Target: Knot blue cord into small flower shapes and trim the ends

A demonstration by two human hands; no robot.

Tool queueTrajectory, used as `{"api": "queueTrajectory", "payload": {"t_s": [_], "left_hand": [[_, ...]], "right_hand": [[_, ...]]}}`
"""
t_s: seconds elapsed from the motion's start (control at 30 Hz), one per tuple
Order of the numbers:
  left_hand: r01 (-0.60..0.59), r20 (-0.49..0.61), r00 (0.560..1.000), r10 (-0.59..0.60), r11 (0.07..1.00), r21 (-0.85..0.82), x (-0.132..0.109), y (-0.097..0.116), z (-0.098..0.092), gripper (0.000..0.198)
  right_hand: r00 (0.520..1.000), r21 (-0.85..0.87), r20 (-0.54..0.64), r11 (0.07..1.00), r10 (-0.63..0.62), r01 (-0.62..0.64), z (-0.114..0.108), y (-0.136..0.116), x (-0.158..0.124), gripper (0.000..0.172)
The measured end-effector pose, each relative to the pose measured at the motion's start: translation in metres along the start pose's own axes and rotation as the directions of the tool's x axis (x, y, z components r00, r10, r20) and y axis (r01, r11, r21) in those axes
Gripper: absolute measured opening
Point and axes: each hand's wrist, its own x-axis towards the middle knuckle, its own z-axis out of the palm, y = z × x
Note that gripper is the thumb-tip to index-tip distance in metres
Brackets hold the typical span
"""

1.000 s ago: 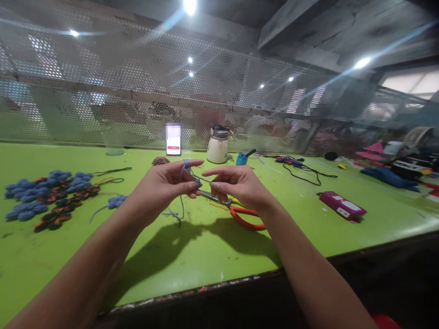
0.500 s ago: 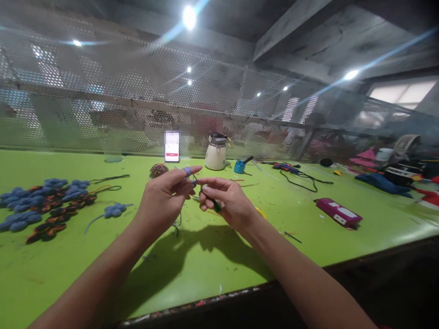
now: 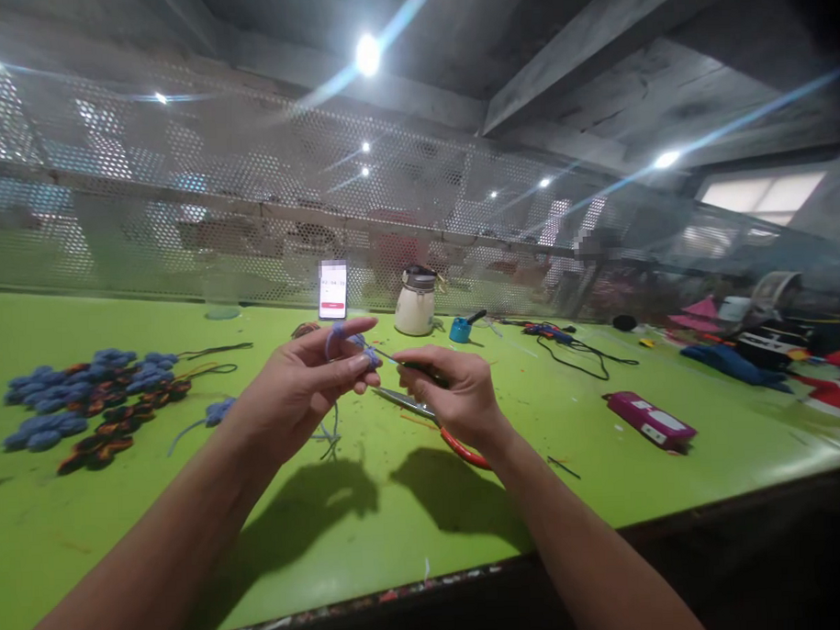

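Above the green table, my left hand [image 3: 312, 378] pinches a small piece of blue yarn work [image 3: 372, 355], with blue yarn looped round its raised forefinger. Loose yarn ends hang below that hand. My right hand [image 3: 454, 387] is closed on a thin hook with a dark handle [image 3: 426, 370], its tip pointing left at the yarn work. Scissors with red handles [image 3: 464, 449] lie on the table under my right hand, partly hidden by it. A ball of multicoloured yarn [image 3: 305, 329] shows behind my left hand.
Blue and dark orange crocheted flowers [image 3: 96, 400] lie at the left. A lit phone [image 3: 332, 290], a cream jug [image 3: 415, 301] and a blue pot [image 3: 460, 328] stand at the back. At the right are a purple case [image 3: 650, 421], cords and stuffed pieces. The table's front edge [image 3: 375, 600] runs below.
My right hand has drawn slightly right, away from the left fingers, and the hook now shows between them. The scissors are more visible. The whole view has shifted a little.
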Motion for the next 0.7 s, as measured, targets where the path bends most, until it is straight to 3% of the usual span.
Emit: {"api": "queueTrajectory", "payload": {"t_s": [0.13,0.37,0.43,0.53,0.6,0.7], "left_hand": [[0.002,-0.002,1.0,-0.002,1.0,0.01,0.0,0.0,-0.001,0.036],[0.033,0.0,0.999,-0.033,0.999,-0.023,0.002,-0.001,-0.006,0.032],[0.05,-0.012,0.999,-0.051,0.998,-0.031,0.002,-0.001,-0.008,0.029],[0.058,-0.011,0.998,-0.058,0.998,-0.016,0.002,-0.003,-0.01,0.021],[0.052,0.013,0.999,-0.052,0.999,0.004,0.003,-0.005,-0.011,0.009],[0.065,0.035,0.997,-0.065,0.998,0.013,0.006,-0.007,-0.01,0.016]], "right_hand": [[0.99,-0.177,0.021,0.974,-0.139,0.141,-0.005,-0.003,0.003,0.018],[0.986,-0.154,0.033,0.974,-0.164,0.167,-0.007,-0.003,0.004,0.018],[0.992,-0.102,0.03,0.987,-0.121,0.123,-0.007,-0.003,0.003,0.016],[0.997,0.1,0.059,0.993,0.054,-0.06,-0.006,-0.002,0.002,0.015],[0.979,0.267,0.116,0.944,0.171,-0.196,-0.004,-0.001,0.002,0.015],[0.955,0.401,0.153,0.867,0.255,-0.296,0.0,0.003,0.003,0.014]]}}
